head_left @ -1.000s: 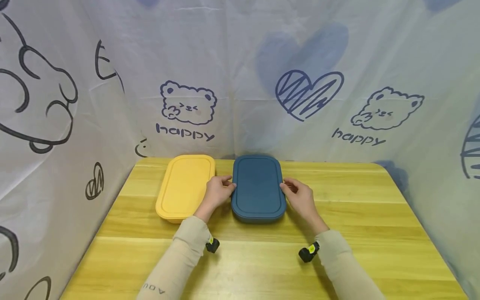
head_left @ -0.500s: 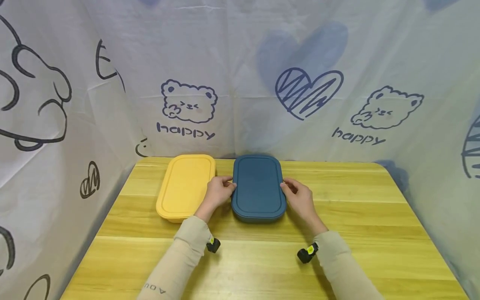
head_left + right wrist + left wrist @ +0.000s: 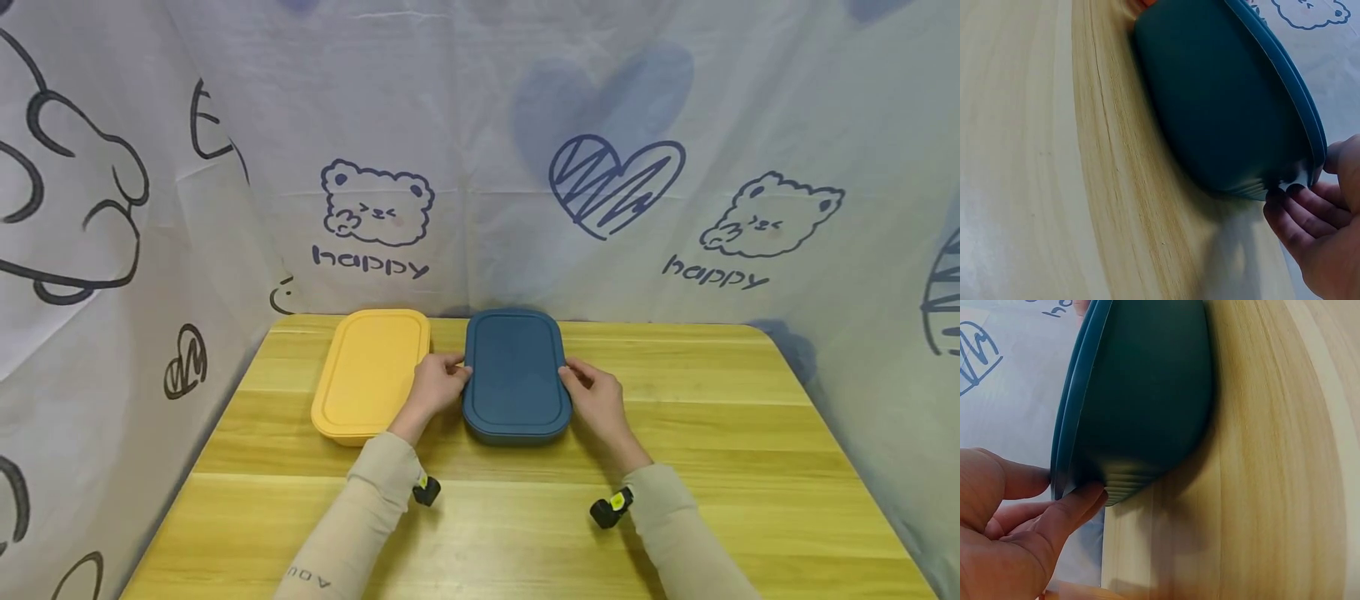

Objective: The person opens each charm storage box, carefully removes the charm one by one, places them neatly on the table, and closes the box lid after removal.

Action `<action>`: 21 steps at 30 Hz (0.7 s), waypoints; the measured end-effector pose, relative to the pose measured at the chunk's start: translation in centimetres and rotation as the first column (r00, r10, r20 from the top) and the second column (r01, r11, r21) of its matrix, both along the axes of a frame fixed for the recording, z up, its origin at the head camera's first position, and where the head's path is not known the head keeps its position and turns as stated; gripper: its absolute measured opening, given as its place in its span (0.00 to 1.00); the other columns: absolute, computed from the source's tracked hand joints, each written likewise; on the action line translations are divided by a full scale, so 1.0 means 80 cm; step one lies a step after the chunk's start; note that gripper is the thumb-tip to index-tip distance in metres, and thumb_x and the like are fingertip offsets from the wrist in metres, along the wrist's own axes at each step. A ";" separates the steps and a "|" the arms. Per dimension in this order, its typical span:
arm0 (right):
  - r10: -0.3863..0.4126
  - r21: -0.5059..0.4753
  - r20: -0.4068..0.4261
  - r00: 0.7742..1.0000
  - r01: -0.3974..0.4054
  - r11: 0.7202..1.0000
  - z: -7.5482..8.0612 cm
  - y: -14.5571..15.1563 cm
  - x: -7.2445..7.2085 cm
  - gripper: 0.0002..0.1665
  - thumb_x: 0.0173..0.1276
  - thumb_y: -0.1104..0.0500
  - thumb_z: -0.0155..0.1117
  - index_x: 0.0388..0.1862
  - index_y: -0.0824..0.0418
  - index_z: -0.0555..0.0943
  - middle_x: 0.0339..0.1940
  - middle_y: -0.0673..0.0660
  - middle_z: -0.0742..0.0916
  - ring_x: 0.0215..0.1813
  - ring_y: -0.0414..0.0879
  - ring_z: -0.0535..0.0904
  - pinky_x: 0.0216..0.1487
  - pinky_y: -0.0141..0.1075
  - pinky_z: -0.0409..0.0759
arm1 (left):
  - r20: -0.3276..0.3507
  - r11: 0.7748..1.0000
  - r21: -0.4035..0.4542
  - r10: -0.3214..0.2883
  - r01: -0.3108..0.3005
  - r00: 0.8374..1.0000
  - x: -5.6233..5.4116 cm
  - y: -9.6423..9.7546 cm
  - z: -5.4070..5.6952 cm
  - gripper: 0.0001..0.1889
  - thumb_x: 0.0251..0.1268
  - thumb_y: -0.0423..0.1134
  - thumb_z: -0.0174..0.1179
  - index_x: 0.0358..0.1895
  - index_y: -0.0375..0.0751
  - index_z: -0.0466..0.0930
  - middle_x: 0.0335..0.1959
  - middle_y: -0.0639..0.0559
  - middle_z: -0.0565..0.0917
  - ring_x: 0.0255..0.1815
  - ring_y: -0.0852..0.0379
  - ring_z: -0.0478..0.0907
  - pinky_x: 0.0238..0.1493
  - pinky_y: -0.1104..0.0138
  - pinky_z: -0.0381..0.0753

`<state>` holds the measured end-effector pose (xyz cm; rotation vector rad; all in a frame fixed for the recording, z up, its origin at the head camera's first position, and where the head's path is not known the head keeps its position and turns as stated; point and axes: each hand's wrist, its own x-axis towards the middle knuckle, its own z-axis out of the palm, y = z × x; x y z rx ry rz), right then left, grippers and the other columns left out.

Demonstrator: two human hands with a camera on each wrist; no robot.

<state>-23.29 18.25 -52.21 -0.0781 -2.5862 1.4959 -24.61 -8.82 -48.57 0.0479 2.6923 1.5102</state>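
Note:
A dark blue lidded food container (image 3: 516, 375) stands on the wooden table, just right of a yellow lidded container (image 3: 372, 371). My left hand (image 3: 437, 383) pinches the left rim of the blue one, thumb at the lid edge and fingertips beneath it on the ribbed side, as the left wrist view shows. On the opposite side my right hand (image 3: 597, 396) pinches the rim in the same manner. In the right wrist view its fingers (image 3: 1313, 212) curl under the lid edge (image 3: 1291, 81). The lid is on all round. My left hand overlaps the yellow container's right edge in the head view.
The wooden table (image 3: 712, 417) reaches back to a white printed curtain (image 3: 495, 167), which also hangs on both sides. Both containers sit near the table's back edge. A small black camera sits at the left wrist (image 3: 426, 491) and another at the right (image 3: 611, 508).
Both hands keep their grip on the blue container's rim, which stays in place. The right wrist has shifted very slightly left.

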 end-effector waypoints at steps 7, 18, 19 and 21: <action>0.001 -0.008 0.001 1.000 -0.001 1.000 0.007 0.000 -0.003 0.26 0.80 0.51 0.63 0.69 0.64 0.82 0.63 0.63 0.88 0.62 0.57 0.86 0.60 0.45 0.85 | 0.023 1.000 -0.013 0.008 -0.008 1.000 -0.005 0.001 0.005 0.21 0.78 0.35 0.60 0.68 0.30 0.79 0.53 0.34 0.90 0.52 0.42 0.89 0.51 0.56 0.89; 0.000 -0.017 -0.001 1.000 0.000 1.000 0.015 -0.004 -0.009 0.25 0.79 0.54 0.66 0.68 0.66 0.82 0.63 0.66 0.87 0.65 0.60 0.85 0.65 0.53 0.83 | 0.033 1.000 -0.028 0.005 -0.004 0.999 -0.017 -0.002 0.013 0.21 0.78 0.36 0.61 0.67 0.30 0.80 0.55 0.33 0.89 0.54 0.41 0.89 0.52 0.55 0.90; 0.000 -0.020 0.001 1.000 0.000 1.000 0.015 -0.004 -0.009 0.25 0.79 0.54 0.66 0.68 0.66 0.82 0.64 0.65 0.87 0.65 0.60 0.85 0.65 0.53 0.83 | 0.033 1.000 -0.028 0.006 -0.005 0.999 -0.017 -0.002 0.013 0.21 0.78 0.36 0.61 0.67 0.30 0.80 0.55 0.33 0.89 0.54 0.41 0.89 0.52 0.55 0.90; 0.002 -0.021 0.005 1.000 -0.002 1.000 0.015 -0.003 -0.009 0.25 0.79 0.54 0.66 0.68 0.66 0.82 0.63 0.65 0.87 0.65 0.60 0.85 0.65 0.53 0.83 | 0.032 1.000 -0.029 0.007 -0.006 0.999 -0.017 -0.002 0.013 0.20 0.78 0.35 0.61 0.67 0.30 0.80 0.54 0.33 0.89 0.54 0.41 0.89 0.52 0.55 0.90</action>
